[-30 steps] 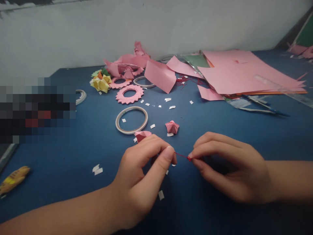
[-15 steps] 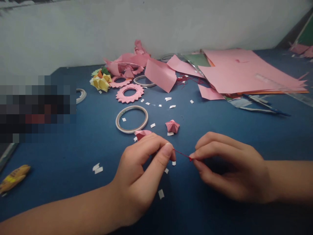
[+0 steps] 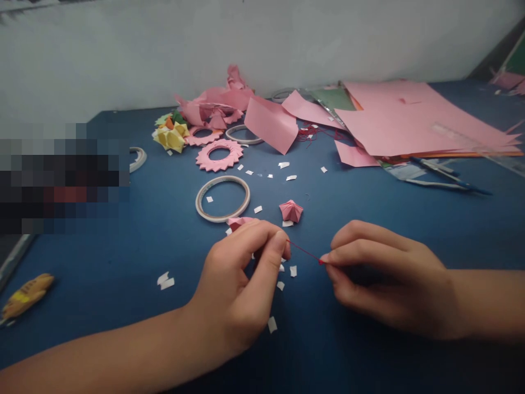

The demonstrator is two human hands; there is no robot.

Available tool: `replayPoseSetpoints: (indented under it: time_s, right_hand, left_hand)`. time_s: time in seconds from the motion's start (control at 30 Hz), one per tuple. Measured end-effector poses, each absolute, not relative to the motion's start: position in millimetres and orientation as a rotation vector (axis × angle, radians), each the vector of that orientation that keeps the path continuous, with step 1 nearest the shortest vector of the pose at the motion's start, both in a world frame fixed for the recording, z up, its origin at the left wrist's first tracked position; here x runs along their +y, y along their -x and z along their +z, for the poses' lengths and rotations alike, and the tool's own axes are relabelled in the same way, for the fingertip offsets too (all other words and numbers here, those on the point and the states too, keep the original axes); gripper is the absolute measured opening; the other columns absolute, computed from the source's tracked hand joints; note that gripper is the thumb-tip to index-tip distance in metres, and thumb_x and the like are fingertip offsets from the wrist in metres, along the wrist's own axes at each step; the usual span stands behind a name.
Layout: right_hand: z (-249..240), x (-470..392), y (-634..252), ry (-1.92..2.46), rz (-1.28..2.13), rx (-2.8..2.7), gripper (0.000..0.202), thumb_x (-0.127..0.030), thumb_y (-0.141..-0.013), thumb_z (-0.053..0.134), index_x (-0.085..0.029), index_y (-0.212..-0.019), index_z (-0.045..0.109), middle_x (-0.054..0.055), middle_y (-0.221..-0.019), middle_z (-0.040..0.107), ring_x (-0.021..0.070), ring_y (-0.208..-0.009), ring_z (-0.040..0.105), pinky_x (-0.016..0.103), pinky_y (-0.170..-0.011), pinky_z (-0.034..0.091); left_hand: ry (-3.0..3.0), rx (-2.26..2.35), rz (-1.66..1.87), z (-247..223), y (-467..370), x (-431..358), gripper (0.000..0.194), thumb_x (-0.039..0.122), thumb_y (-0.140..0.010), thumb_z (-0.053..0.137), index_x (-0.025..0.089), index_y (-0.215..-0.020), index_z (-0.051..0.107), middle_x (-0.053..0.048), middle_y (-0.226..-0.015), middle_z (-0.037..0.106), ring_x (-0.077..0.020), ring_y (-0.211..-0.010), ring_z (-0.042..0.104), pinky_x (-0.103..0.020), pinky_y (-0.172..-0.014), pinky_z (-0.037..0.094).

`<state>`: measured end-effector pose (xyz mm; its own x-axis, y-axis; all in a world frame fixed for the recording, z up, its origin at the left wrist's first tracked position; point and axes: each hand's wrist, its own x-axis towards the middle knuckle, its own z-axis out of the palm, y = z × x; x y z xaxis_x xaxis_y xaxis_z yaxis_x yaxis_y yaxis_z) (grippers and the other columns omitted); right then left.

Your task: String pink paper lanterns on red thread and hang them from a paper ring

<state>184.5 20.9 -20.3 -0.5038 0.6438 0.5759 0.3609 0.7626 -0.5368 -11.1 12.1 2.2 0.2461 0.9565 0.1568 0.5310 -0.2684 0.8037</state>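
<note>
While the folded pink star sits on the blue surface, a red thread hangs in front of it, between two hands. Thread thin, nearly straight, sloping down from the left hand to the right; a small red clump at its right end, too small to tell whether knot or loops.

Left hand: thumb and forefinger pinched shut on the thread, other fingers curled in. Right hand: thumb and fingertips closed at the clump, palm hollow, fingers loosely bent.

Left of the star, a tape ring; nearer the left hand, a pink paper piece, partly hidden by it. White scraps scattered around the star. Beyond it, tangled red threads; to its far right, large pink sheets.
</note>
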Motion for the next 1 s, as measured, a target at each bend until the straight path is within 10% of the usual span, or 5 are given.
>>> replayPoseSetpoints:
  time_s: [0.53,1.0]
  right_hand:
    - [-20,19,-186,0.703,0.541,-2.161,0.015,-0.002,-0.081,0.053,-0.015,-0.089,0.058,0.001,-0.076,0.058,0.0063,-0.066,0.056,0.015,-0.059,0.047]
    - [-23,18,-186,0.699,0.530,-2.215,0.013,-0.004,-0.084,0.050,-0.016,-0.090,0.054,0.002,-0.076,0.056,0.0079,-0.064,0.053,0.017,-0.055,0.046]
  left_hand:
    - [-2.164,1.084,0.797,-8,11,2,0.017,0.014,-0.086,0.049,0.014,-0.101,0.057,-0.001,-0.081,0.061,-0.0115,-0.071,0.057,-0.023,-0.066,0.044]
    - [-2.728,0.824,0.881,-11,12,0,0.026,0.006,-0.083,0.039,0.017,-0.062,0.051,0.001,-0.054,0.051,-0.0108,-0.038,0.041,-0.029,-0.037,0.026]
